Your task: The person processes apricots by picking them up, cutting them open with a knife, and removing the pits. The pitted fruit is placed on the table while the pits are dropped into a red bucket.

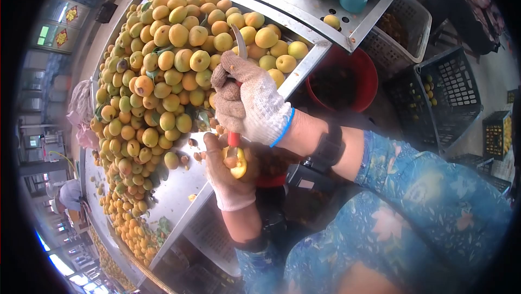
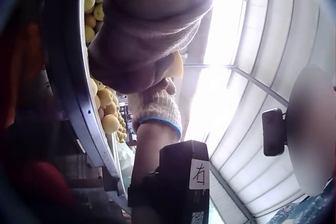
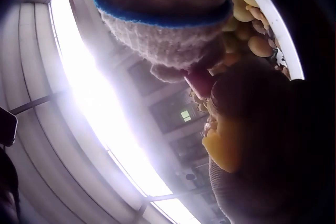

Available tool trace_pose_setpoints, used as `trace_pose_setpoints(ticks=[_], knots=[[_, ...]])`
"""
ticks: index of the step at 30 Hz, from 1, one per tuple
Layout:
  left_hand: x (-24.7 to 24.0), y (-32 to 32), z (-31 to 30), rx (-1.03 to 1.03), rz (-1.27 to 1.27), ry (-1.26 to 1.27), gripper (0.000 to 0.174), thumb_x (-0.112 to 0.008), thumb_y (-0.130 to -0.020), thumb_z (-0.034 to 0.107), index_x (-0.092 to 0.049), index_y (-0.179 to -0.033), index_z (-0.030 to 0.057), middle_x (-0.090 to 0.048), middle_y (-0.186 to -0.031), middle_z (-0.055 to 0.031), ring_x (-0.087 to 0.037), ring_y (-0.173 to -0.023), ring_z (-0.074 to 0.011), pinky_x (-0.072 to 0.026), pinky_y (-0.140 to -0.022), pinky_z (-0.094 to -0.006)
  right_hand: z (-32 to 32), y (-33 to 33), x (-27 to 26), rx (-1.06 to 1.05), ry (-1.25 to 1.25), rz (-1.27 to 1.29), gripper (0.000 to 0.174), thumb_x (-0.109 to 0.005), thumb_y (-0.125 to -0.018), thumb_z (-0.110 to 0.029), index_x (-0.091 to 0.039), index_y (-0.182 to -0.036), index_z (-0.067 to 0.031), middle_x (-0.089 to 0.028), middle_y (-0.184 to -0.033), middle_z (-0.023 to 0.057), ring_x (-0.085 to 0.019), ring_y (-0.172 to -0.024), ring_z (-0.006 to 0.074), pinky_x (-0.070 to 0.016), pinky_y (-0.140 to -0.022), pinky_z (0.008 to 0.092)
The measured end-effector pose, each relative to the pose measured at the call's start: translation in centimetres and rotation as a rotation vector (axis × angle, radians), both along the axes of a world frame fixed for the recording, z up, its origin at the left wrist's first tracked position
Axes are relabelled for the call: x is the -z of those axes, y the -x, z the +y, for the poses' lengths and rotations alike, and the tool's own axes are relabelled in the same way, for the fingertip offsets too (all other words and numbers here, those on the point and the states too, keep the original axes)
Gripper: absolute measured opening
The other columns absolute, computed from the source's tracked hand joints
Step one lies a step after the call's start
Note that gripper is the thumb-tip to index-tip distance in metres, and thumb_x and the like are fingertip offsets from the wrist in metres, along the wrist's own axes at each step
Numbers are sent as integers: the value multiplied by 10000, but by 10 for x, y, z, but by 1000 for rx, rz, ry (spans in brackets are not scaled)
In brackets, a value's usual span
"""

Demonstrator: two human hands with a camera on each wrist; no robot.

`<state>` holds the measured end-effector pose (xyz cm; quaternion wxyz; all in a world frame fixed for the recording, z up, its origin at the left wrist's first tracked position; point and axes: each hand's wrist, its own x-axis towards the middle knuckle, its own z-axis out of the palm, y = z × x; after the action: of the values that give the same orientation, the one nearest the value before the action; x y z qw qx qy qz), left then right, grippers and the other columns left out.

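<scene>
In the head view my gloved right hand [image 1: 247, 98] grips a curved knife [image 1: 239, 41] by its red handle. The blade points up toward the fruit pile, and the handle's butt end [image 1: 233, 139] sits right at a cut apricot [image 1: 239, 169]. My gloved left hand [image 1: 228, 182] holds that apricot, its yellow flesh opened and the brown pit [image 1: 230, 161] showing. From the right wrist, the red handle [image 3: 199, 81] shows below the glove cuff, just above the orange flesh of the apricot [image 3: 224, 148]. Most of the left fingers are dark there.
A big heap of apricots [image 1: 179, 33] covers the metal table [image 1: 165, 191], with loose pits [image 1: 184, 160] near its front edge. Below the edge stands a red bucket [image 1: 369, 74]. Dark plastic crates [image 1: 450, 96] and a white basket [image 1: 423, 33] stand to the right.
</scene>
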<state>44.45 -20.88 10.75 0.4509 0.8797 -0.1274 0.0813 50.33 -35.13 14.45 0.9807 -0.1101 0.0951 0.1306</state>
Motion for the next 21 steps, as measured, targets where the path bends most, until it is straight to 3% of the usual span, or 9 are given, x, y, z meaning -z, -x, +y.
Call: trace_pose_setpoints(ticks=[3, 5, 6, 9, 10, 15, 18, 19, 21], knots=[[4, 2, -4, 30, 126, 267, 278, -525, -977, 300, -491, -971, 25, -518, -748, -22, -521, -607, -142, -441, -521, -230, 2, -4, 4, -55, -196, 103, 307, -541, -958, -358, -522, -732, -150, -308, -524, -51, -317, -380, 111, -249, -349, 277], [-11, 0, -9, -156, 961, 1453, 320, -465, -1002, 345, -496, -999, 26, -508, -751, -22, -509, -609, -125, -423, -513, -205, 5, -7, 7, -52, -254, 137, 306, -540, -959, -360, -522, -731, -157, -298, -522, -60, -315, -378, 114, -246, -347, 282], [-12, -3, -7, 267, 967, 1568, 349, -416, -1015, 377, -528, -923, 59, -496, -704, -17, -464, -536, -115, -388, -456, -213, 5, -9, 8, -20, -264, 178, 323, -517, -972, -380, -507, -748, -148, -285, -514, -60, -296, -363, 115, -228, -341, 289], [4, -21, 15, 217, 1073, 1515, 386, -357, -1033, 394, -539, -838, 115, -454, -637, 4, -405, -466, -108, -342, -407, -221, -9, -17, 7, 61, -295, 238, 320, -517, -971, -374, -484, -781, -118, -267, -506, -48, -272, -346, 123, -211, -330, 305], [-14, -18, 4, -124, 911, 1428, 399, -361, -1032, 406, -575, -851, 122, -459, -602, -4, -362, -419, -111, -318, -382, -230, -16, -23, 6, 153, -191, 224, 304, -527, -960, -352, -482, -779, -111, -264, -503, -41, -274, -345, 128, -218, -328, 307], [6, -27, 26, -242, 566, 1253, 275, -603, -956, 294, -584, -1096, 59, -598, -962, -65, -533, -740, -147, -455, -613, -275, -38, -29, -9, 117, 342, 245, 269, -607, -862, -294, -505, -720, -90, -410, -511, 13, -371, -350, 175, -271, -341, 361], [5, -25, 24, -191, 491, 1107, 349, -664, -920, 256, -560, -1178, 45, -585, -1067, -83, -556, -856, -178, -489, -733, -306, -3, -27, 6, 148, 890, -55, 186, -710, -822, -212, -639, -881, -50, -618, -739, 36, -592, -704, 121, -496, -651, 289], [5, -24, 22, -226, 480, 1053, 393, -677, -910, 245, -547, -1218, 38, -580, -1101, -97, -565, -892, -196, -499, -781, -324, -1, -23, 9, -109, 998, -193, 230, -726, -808, -216, -665, -947, -43, -666, -890, 48, -597, -882, 117, -480, -831, 277], [8, -26, 21, -169, 490, 1034, 445, -642, -928, 256, -511, -1295, 40, -577, -1174, -112, -582, -979, -211, -506, -849, -346, 9, -8, 8, -319, 1202, -463, 275, -681, -838, -253, -660, -1009, -38, -691, -928, 96, -641, -909, 176, -489, -845, 294]])
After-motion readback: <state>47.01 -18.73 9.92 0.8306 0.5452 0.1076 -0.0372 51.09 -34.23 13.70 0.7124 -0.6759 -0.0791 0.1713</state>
